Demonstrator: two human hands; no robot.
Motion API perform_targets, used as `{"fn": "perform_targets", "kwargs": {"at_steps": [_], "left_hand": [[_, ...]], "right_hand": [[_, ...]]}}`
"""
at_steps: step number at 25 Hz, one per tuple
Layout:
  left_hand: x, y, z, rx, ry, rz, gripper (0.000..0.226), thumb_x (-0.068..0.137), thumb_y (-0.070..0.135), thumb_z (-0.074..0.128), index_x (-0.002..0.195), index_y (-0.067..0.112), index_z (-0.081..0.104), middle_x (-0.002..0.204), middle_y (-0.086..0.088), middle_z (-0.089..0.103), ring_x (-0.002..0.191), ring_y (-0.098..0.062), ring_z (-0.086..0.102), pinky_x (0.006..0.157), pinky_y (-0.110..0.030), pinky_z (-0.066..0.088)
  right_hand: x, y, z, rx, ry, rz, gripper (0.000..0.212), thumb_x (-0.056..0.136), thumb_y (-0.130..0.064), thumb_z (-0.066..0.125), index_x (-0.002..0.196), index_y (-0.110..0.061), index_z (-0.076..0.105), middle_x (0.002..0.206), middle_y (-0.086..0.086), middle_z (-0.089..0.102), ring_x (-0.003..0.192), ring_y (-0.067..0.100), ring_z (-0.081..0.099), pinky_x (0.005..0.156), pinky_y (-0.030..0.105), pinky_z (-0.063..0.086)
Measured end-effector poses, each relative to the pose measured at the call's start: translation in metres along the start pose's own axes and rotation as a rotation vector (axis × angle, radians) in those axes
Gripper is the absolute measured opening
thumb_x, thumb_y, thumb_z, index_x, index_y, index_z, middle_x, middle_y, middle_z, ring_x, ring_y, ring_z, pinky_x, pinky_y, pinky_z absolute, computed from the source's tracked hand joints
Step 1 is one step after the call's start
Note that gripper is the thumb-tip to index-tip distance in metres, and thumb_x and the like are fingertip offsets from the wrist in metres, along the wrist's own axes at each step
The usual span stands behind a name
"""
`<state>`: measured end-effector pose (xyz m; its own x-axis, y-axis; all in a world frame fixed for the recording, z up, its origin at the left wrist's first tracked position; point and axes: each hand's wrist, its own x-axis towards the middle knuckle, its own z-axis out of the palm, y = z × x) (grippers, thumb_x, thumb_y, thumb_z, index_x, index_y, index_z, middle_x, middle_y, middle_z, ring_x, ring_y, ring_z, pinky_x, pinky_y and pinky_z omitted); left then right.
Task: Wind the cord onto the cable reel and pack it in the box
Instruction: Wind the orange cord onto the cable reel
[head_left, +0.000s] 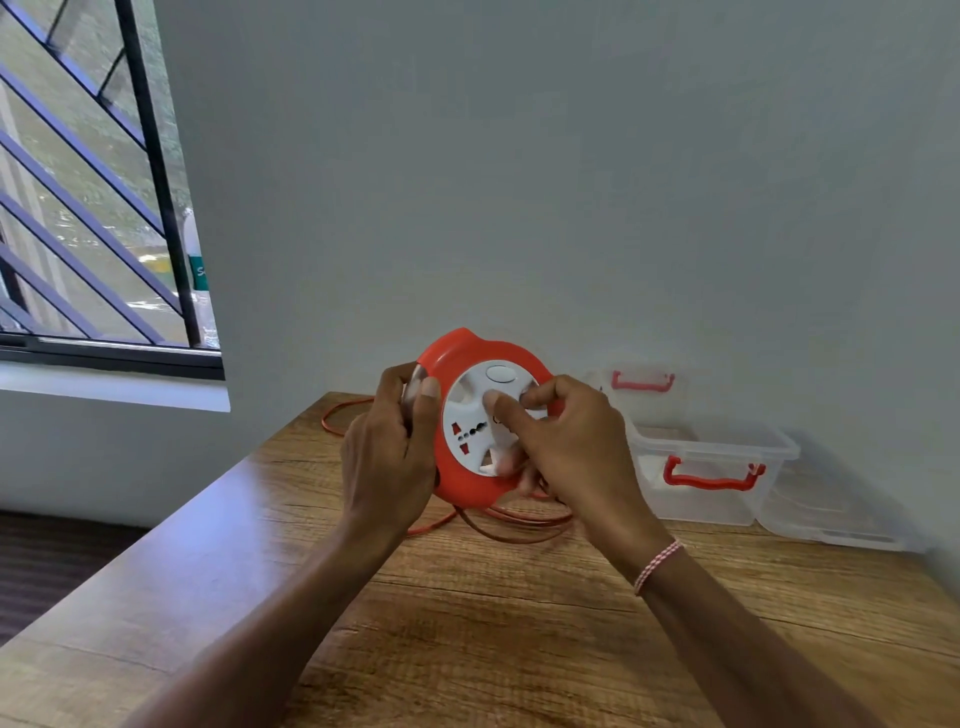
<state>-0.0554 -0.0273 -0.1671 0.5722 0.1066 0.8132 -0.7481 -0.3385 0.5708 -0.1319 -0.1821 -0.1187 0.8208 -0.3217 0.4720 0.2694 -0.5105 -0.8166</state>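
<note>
Currently winding: left hand (387, 447) clamps the cable reel (483, 415), right hand (566, 447) pinches its white hub; loose cord (519, 519) needs more turns.

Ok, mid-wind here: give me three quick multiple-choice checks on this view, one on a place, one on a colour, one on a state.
1. Where is the clear storage box?
A. on the table's far right, by the wall
B. on the windowsill
C. on the floor

2. What colour are the box's handles?
A. blue
B. red
C. black

3. How is the cable reel held?
A. flat on the table, untouched
B. inside the box
C. lifted, in both hands

Answers: 1 A, it sits on the wooden table against the wall. 2 B, both visible handles are red. 3 C, the left hand grips its rim and the right hand is on its white face, with orange cord loose below.
</note>
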Motion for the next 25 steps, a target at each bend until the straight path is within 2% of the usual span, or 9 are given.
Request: {"fn": "perform_targets", "kwargs": {"at_steps": [3,5,10,12,16,18,21,23,25], "left_hand": [[0.004,-0.007,-0.001,-0.004,-0.003,-0.071,0.034,0.104,0.061,0.035,0.116,0.036,0.053,0.078,0.012,0.071,0.07,-0.004,0.074,0.054,-0.041,0.065],[0.004,-0.009,-0.002,0.001,0.004,-0.082,0.032,0.104,0.06,0.035,0.116,0.036,0.053,0.078,0.016,0.071,0.07,-0.004,0.074,0.054,-0.041,0.065],[0.005,-0.006,-0.003,0.023,-0.014,-0.021,0.05,0.099,0.075,0.03,0.119,0.035,0.052,0.079,0.022,0.068,0.073,0.005,0.073,0.054,-0.02,0.061],[0.003,-0.005,-0.002,0.021,-0.018,-0.013,0.053,0.098,0.077,0.028,0.116,0.034,0.053,0.078,0.019,0.068,0.072,0.004,0.073,0.053,-0.021,0.061],[-0.001,-0.003,0.002,0.009,-0.031,-0.009,0.051,0.098,0.077,0.029,0.112,0.034,0.053,0.076,0.017,0.07,0.069,0.001,0.074,0.053,-0.024,0.062],[-0.002,-0.002,0.004,0.008,-0.033,-0.005,0.048,0.099,0.076,0.029,0.113,0.037,0.053,0.075,0.015,0.071,0.068,-0.002,0.074,0.052,-0.026,0.062],[-0.004,0.0,0.006,-0.037,-0.035,-0.017,0.035,0.102,0.071,0.032,0.117,0.045,0.049,0.092,0.023,0.073,0.07,-0.003,0.075,0.053,-0.028,0.063],[-0.006,0.0,0.007,-0.007,-0.005,0.0,0.028,0.104,0.066,0.033,0.117,0.046,0.048,0.081,0.014,0.073,0.069,-0.003,0.075,0.054,-0.035,0.065],[-0.007,-0.001,0.006,0.032,0.022,0.006,0.025,0.106,0.06,0.033,0.117,0.043,0.048,0.078,0.013,0.07,0.068,-0.005,0.074,0.053,-0.041,0.064]], "right_hand": [[0.003,0.012,-0.019,-0.654,0.166,-0.676,0.052,0.084,-0.055,0.076,0.125,-0.024,0.064,0.1,-0.002,0.076,0.068,0.014,0.074,0.058,0.028,0.06],[0.006,0.017,-0.024,-0.916,0.05,-0.921,0.064,0.085,-0.053,0.076,0.141,-0.027,0.058,0.12,0.006,0.073,0.078,0.024,0.077,0.054,0.032,0.059],[0.003,0.021,-0.014,-1.034,-0.105,-0.829,0.076,0.092,-0.059,0.064,0.158,-0.036,0.033,0.138,0.008,0.067,0.099,0.03,0.077,0.074,0.041,0.064],[0.005,0.018,-0.014,-0.97,-0.105,-0.812,0.072,0.092,-0.059,0.065,0.155,-0.037,0.041,0.132,0.007,0.071,0.097,0.029,0.077,0.075,0.041,0.063],[0.009,0.022,-0.017,-0.893,0.036,-0.936,0.067,0.078,-0.055,0.082,0.137,-0.026,0.066,0.103,0.01,0.081,0.073,0.029,0.078,0.06,0.038,0.062],[0.007,0.02,-0.011,-0.801,0.074,-0.806,0.066,0.081,-0.065,0.073,0.133,-0.023,0.067,0.098,0.007,0.081,0.072,0.026,0.078,0.062,0.035,0.062],[0.0,0.013,0.008,-0.446,0.129,-0.332,0.065,0.082,-0.073,0.065,0.123,-0.022,0.06,0.096,-0.005,0.076,0.071,0.017,0.075,0.057,0.026,0.061],[0.002,0.011,0.014,0.028,0.013,0.047,0.058,0.084,-0.066,0.07,0.116,-0.019,0.055,0.082,-0.007,0.078,0.056,0.013,0.073,0.042,0.023,0.055],[0.0,0.008,0.01,0.187,-0.045,0.156,0.053,0.086,-0.063,0.071,0.112,-0.02,0.056,0.077,-0.001,0.079,0.052,0.015,0.072,0.04,0.023,0.051]]}}
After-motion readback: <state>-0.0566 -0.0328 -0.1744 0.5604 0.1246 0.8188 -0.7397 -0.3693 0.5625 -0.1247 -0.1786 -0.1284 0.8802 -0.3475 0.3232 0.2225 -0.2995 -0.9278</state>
